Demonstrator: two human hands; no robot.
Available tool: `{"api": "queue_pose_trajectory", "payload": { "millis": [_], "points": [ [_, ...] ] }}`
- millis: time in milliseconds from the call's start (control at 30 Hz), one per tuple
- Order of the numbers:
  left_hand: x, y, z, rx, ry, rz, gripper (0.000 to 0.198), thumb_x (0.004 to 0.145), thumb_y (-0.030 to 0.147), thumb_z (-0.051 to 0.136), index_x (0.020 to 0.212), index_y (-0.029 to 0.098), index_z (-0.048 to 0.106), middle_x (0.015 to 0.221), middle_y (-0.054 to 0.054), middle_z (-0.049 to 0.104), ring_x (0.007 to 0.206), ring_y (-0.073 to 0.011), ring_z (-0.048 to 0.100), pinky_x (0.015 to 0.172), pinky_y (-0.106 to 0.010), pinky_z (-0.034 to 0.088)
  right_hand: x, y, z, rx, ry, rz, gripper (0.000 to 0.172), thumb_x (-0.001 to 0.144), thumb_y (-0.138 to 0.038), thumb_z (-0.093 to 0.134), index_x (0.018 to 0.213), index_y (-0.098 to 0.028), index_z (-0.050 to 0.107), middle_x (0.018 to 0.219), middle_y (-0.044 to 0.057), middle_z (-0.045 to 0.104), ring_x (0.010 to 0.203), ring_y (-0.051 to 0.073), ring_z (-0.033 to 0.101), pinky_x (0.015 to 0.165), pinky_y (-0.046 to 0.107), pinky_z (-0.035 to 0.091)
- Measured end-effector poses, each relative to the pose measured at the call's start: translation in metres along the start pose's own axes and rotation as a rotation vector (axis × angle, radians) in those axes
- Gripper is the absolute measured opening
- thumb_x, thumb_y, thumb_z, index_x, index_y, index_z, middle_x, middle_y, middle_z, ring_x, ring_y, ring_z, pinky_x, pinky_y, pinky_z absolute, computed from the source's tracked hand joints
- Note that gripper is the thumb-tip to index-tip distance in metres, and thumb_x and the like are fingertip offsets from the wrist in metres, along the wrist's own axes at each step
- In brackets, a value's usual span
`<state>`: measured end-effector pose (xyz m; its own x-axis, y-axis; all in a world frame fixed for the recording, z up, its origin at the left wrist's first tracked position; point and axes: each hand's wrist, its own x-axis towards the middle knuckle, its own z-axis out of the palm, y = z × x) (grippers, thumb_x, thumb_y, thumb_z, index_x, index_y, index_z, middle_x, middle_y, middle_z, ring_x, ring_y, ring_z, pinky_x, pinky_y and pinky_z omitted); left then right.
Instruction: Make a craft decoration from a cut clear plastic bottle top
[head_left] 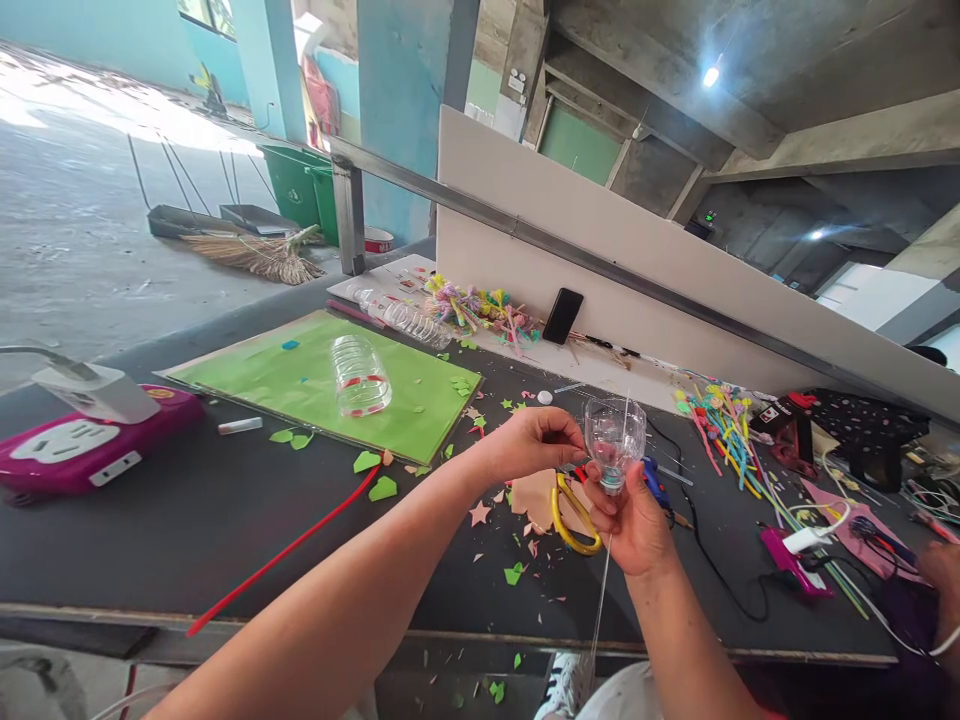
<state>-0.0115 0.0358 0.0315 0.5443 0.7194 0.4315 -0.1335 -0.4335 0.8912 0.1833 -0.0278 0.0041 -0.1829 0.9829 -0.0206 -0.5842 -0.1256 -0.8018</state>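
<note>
The cut-off top of a clear plastic bottle [615,432] is held neck down in my right hand [634,525], its fingers wrapped round the narrow end. From the neck a thin clear strand [602,590] hangs past the table edge. Beside the bottle top, my left hand [546,440] has its fingertips pinched together; whatever is between them is too small to make out. Below the hands lie yellow-handled scissors [574,520] on a piece of tan paper [531,500]. A blue tool [655,483], partly hidden, is behind my right hand.
A cut, ribbed bottle section [358,375] lies on a green sheet [247,372]. Further items are a magenta power strip [97,440], a red stem [289,550], a phone [562,315], coloured pipe cleaners [731,430] and paper scraps. Another person's hand [941,580] shows at right.
</note>
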Motion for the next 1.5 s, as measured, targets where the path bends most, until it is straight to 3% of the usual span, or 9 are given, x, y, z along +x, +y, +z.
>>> {"api": "queue_pose_trajectory", "payload": {
  "millis": [167, 267, 467, 600, 800, 1033, 1233, 1500],
  "points": [
    [-0.001, 0.01, -0.007, 0.302, -0.032, 0.162, 0.013, 0.083, 0.025, 0.065, 0.082, 0.012, 0.07, 0.081, -0.004, 0.065, 0.075, -0.013, 0.057, 0.069, -0.022, 0.044, 0.003, 0.001, -0.002, 0.073, -0.04, 0.041, 0.049, 0.073, -0.054, 0.079, 0.105, -0.02, 0.066, 0.075, -0.002, 0.058, 0.046, 0.001, 0.025, 0.037, 0.011, 0.014],
    [0.003, 0.028, -0.011, 0.385, -0.113, 0.104, 0.013, 0.082, 0.024, 0.065, 0.083, 0.012, 0.071, 0.082, -0.004, 0.066, 0.074, -0.0127, 0.058, 0.067, -0.021, 0.045, 0.002, -0.001, -0.003, 0.064, -0.077, 0.019, 0.052, 0.071, -0.057, 0.079, 0.105, -0.019, 0.067, 0.073, -0.003, 0.058, 0.044, 0.0, 0.023, 0.037, 0.012, 0.015],
    [0.009, 0.085, -0.009, 0.585, -0.31, 0.044, 0.013, 0.077, 0.017, 0.066, 0.087, 0.013, 0.074, 0.079, -0.002, 0.067, 0.069, -0.0112, 0.058, 0.061, -0.018, 0.042, -0.004, -0.009, -0.006, -0.004, -0.183, -0.012, 0.058, 0.068, -0.064, 0.077, 0.104, -0.02, 0.069, 0.069, -0.004, 0.058, 0.043, 0.0, 0.024, 0.039, 0.013, 0.016],
    [-0.009, 0.108, -0.006, 0.723, -0.286, 0.021, 0.013, 0.077, 0.014, 0.064, 0.085, 0.014, 0.074, 0.075, -0.001, 0.066, 0.065, -0.0096, 0.056, 0.057, -0.017, 0.039, -0.009, -0.007, -0.004, -0.06, -0.25, -0.015, 0.059, 0.066, -0.065, 0.078, 0.105, -0.022, 0.069, 0.069, -0.003, 0.059, 0.043, 0.0, 0.026, 0.04, 0.014, 0.018],
    [-0.034, 0.112, -0.007, 0.67, -0.163, -0.001, 0.013, 0.08, 0.018, 0.061, 0.085, 0.014, 0.072, 0.078, -0.002, 0.067, 0.069, -0.0103, 0.057, 0.062, -0.018, 0.041, -0.015, 0.001, 0.006, -0.091, -0.291, -0.031, 0.057, 0.065, -0.064, 0.079, 0.103, -0.022, 0.068, 0.069, -0.003, 0.058, 0.043, 0.0, 0.027, 0.04, 0.015, 0.018],
    [-0.005, 0.13, -0.017, 0.517, 0.049, -0.037, 0.013, 0.08, 0.022, 0.06, 0.084, 0.012, 0.068, 0.067, 0.001, 0.061, 0.061, -0.0103, 0.052, 0.057, -0.02, 0.04, -0.015, -0.001, 0.01, -0.135, -0.268, -0.136, 0.052, 0.068, -0.055, 0.082, 0.109, -0.026, 0.066, 0.081, -0.003, 0.057, 0.047, 0.001, 0.031, 0.041, 0.016, 0.018],
    [0.002, 0.13, 0.001, 0.883, 0.091, 0.085, 0.011, 0.079, 0.012, 0.061, 0.079, 0.014, 0.072, 0.08, -0.004, 0.068, 0.075, -0.015, 0.06, 0.071, -0.025, 0.044, -0.014, -0.006, 0.005, -0.179, -0.259, -0.167, 0.052, 0.069, -0.053, 0.082, 0.111, -0.028, 0.065, 0.087, -0.003, 0.056, 0.047, 0.001, 0.032, 0.041, 0.017, 0.015],
    [0.002, 0.103, 0.004, 0.97, 0.146, 0.193, 0.014, 0.082, 0.012, 0.059, 0.078, 0.017, 0.072, 0.082, -0.005, 0.067, 0.083, -0.0184, 0.062, 0.078, -0.028, 0.046, -0.008, -0.003, 0.002, -0.222, -0.231, -0.132, 0.05, 0.071, -0.052, 0.082, 0.11, -0.026, 0.063, 0.087, -0.002, 0.057, 0.048, 0.001, 0.032, 0.041, 0.017, 0.013]
  ]
}}
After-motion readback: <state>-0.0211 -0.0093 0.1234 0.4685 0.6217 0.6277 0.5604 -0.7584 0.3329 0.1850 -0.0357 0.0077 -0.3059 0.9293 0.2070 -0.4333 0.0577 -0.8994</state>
